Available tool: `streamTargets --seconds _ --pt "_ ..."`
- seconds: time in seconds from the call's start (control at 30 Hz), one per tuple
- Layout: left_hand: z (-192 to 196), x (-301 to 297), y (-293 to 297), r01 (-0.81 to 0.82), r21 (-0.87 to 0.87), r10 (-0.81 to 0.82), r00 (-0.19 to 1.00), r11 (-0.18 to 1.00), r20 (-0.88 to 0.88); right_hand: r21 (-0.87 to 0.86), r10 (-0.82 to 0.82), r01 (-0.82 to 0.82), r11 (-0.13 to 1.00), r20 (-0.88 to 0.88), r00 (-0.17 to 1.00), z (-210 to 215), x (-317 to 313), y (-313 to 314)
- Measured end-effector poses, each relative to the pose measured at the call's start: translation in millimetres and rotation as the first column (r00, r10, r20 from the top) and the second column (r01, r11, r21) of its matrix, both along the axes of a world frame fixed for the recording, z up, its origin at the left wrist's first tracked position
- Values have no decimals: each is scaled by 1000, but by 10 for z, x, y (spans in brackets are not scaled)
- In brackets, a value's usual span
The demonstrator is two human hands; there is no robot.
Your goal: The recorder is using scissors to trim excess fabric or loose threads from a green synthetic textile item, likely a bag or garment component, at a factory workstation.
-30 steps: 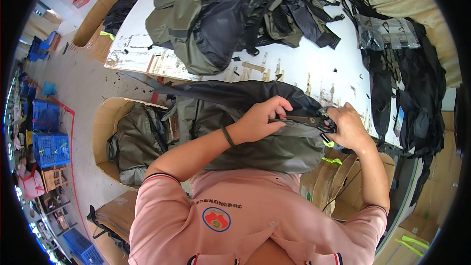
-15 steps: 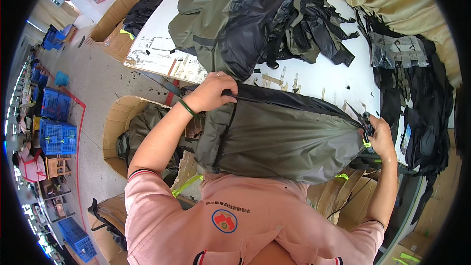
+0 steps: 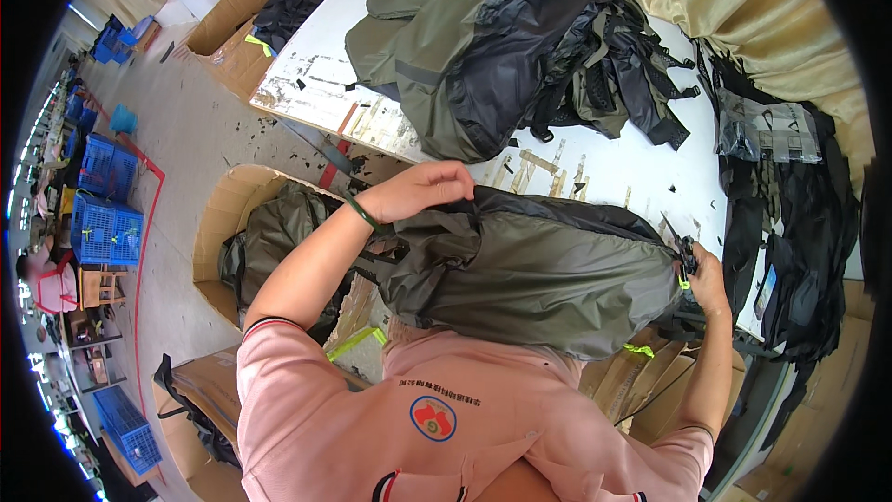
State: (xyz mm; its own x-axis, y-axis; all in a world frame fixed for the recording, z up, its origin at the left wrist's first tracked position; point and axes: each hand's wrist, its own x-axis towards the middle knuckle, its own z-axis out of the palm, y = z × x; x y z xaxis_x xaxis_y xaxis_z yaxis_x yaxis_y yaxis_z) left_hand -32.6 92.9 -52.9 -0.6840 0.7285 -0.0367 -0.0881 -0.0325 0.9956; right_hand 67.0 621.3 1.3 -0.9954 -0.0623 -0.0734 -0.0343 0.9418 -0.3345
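Olive fabric [image 3: 557, 270] lies in front of me beside the white worktop [image 3: 683, 195], its left end newly crumpled, seemingly slacker. My right hand [image 3: 708, 283] grips a dark pointed tool [image 3: 687, 253]; whether my left hand [image 3: 418, 193], at the top edge, pinches cloth, I cannot tell.

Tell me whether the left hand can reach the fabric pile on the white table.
Probably yes: the left hand is close to the fabric pile, with nothing visible blocking the way, though it may first need to leave the olive cloth.
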Motion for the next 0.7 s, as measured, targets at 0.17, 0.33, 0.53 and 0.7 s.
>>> streamTargets --seconds 0.17,0.33,0.53,0.7 --pt "52 257 89 -210 -302 51 887 930 -460 -49 1 0 999 11 1000 -28 -16 -33" --pt "36 396 259 -584 -146 181 465 799 -867 -9 8 -8 1000 -12 1000 -115 -23 38" --pt "-113 466 252 -494 26 462 792 869 -399 176 -19 24 984 -28 999 429 -103 -503" --pt "-94 473 185 -453 180 402 878 873 260 117 227 -214 970 -116 967 698 -296 -1447"
